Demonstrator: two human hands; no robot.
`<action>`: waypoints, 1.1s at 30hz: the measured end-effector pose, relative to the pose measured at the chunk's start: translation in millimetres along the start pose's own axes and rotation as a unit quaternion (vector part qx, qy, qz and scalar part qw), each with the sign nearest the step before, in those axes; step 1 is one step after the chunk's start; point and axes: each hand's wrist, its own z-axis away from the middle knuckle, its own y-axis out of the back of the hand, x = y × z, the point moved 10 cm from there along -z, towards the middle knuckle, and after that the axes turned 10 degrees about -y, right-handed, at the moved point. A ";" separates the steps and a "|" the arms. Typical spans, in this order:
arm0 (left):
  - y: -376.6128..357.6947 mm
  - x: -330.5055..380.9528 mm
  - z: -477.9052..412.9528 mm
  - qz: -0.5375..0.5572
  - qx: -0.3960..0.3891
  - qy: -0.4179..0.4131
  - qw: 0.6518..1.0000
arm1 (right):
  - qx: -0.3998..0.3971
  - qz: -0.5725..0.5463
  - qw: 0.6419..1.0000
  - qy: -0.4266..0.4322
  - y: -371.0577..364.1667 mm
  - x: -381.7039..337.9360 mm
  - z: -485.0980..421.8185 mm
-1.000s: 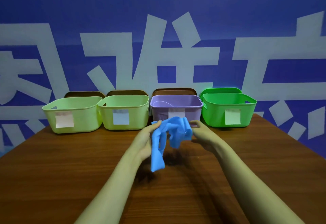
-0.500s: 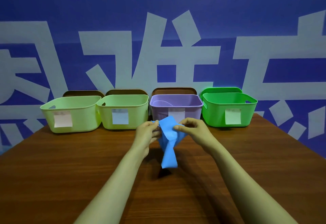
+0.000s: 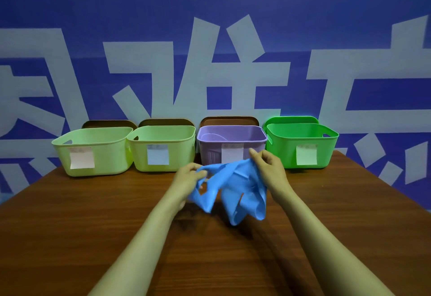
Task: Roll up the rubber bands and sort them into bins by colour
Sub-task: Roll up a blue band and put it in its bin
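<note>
A wide blue rubber band (image 3: 235, 188) hangs in loose folds above the table, stretched between both hands. My left hand (image 3: 187, 180) pinches its left end. My right hand (image 3: 268, 167) pinches its upper right edge, just in front of the purple bin (image 3: 231, 137). Along the table's far edge stand two pale green bins (image 3: 93, 151) (image 3: 163, 146), the purple bin and a bright green bin (image 3: 303, 141). Each bin carries a paper label on its front.
The brown wooden table (image 3: 93, 225) runs from the bins toward me. Behind the bins rises a blue wall with large pale characters (image 3: 210, 62). Brown lids lean behind three of the bins.
My hands have moved apart, spreading the blue band wider. It hung as one narrow strip half a second ago and now drapes in two loops.
</note>
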 end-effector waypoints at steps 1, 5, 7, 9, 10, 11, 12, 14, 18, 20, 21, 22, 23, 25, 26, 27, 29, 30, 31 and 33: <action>7.7 -1.2 -0.2 0.020 0.025 0.011 0.999 | 0.011 -0.026 1.000 -0.010 6.1 2.2 -1.5; 26.2 -27.9 -1.1 0.125 0.098 0.096 0.983 | -0.023 -0.202 0.977 -0.063 11.7 15.0 -7.9; 21.4 -35.8 -0.7 0.063 0.059 0.115 0.990 | -0.037 -0.205 0.976 -0.057 9.4 14.7 -7.0; 5.1 -35.1 2.7 0.017 -0.002 0.113 0.993 | -0.042 -0.169 0.984 -0.023 7.0 7.3 -2.7; -1.7 -33.4 6.3 0.006 -0.016 0.112 0.994 | -0.046 -0.133 0.990 0.001 4.4 0.6 0.1; -8.4 -29.9 8.4 0.006 -0.023 0.096 0.995 | -0.047 -0.085 0.995 0.027 1.0 -7.5 2.9; -15.4 -21.2 9.3 0.013 -0.033 0.059 0.998 | -0.049 -0.034 0.997 0.053 -3.6 -16.0 5.3; -40.6 1.5 13.9 0.038 -0.098 -0.022 0.994 | -0.067 0.027 0.994 0.087 -16.0 -30.9 9.4; -63.9 25.3 14.8 0.032 -0.114 -0.083 0.990 | -0.089 -0.010 0.993 0.082 -24.9 -53.8 12.5; -45.2 30.0 6.3 0.090 -0.043 -0.075 0.992 | -0.099 -0.019 0.994 0.045 -21.4 -51.7 9.7; -37.3 30.7 1.5 0.125 -0.030 -0.067 0.989 | -0.122 -0.007 0.992 0.016 -20.8 -45.6 8.5; -32.4 33.4 -1.7 0.157 -0.032 -0.059 0.985 | -0.161 0.026 0.987 -0.016 -22.5 -36.1 8.3; -27.5 34.9 -3.9 0.192 -0.029 -0.054 0.980 | -0.213 0.074 0.973 -0.040 -26.3 -25.9 12.2; -15.3 32.8 -4.1 0.286 0.012 -0.006 0.958 | -0.279 0.142 0.948 -0.054 -30.0 -10.6 20.7; -8.1 28.0 -2.8 0.318 0.045 0.026 0.947 | -0.279 0.127 0.950 -0.055 -28.1 -7.6 20.7; -1.2 23.2 -0.8 0.318 0.068 0.050 0.944 | -0.257 0.087 0.961 -0.055 -23.4 -7.0 17.6; 1.5 18.8 4.6 0.257 0.041 0.070 0.963 | -0.186 0.024 0.982 -0.026 -9.7 -10.6 9.4; -4.0 18.0 7.3 0.231 0.002 0.073 0.970 | -0.149 0.029 0.988 -0.005 -3.5 -12.1 4.9; -8.2 15.2 9.7 0.202 -0.028 0.076 0.976 | -0.115 0.054 0.992 0.014 0.6 -13.5 1.0; -8.3 10.5 10.3 0.146 -0.040 0.068 0.986 | -0.065 0.109 0.992 0.025 3.9 -12.8 -4.1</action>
